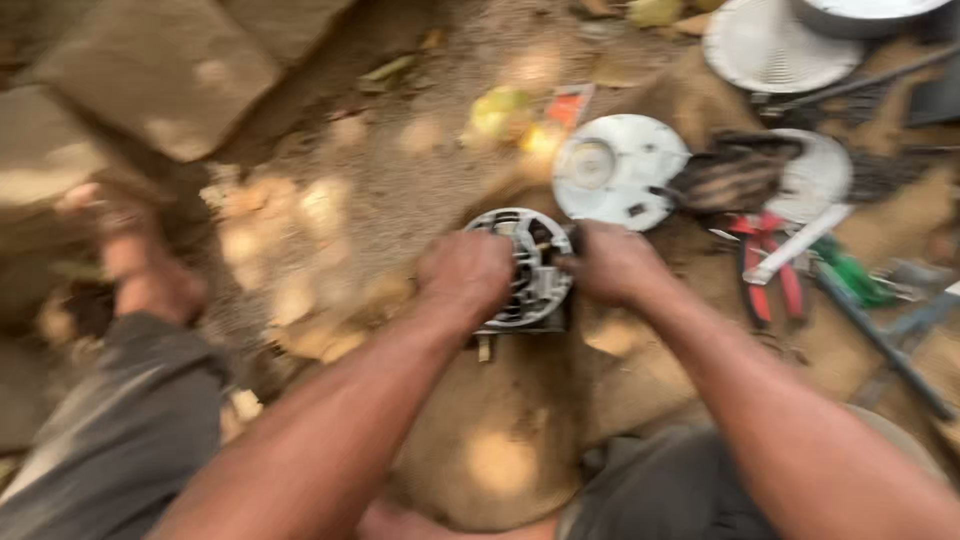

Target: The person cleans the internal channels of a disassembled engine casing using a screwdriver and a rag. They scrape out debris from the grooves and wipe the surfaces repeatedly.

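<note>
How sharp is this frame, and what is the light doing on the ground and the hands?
Head view: motion blur smears everything, so edges of the left hand, right hand and the round motor housing between them are soft. Dappled sunlight spots the sandy ground. The white round cover looks bright, near glare. Red-handled pliers stay recognisable only by colour.

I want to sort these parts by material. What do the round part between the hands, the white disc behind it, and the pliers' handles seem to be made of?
Round part: probably cast metal, dull grey with open ribs; blur leaves it uncertain.
White disc: painted metal or plastic, smooth and matte; I cannot tell which.
Pliers' handles: likely red plastic or rubber sleeves, uniformly coloured.
</note>
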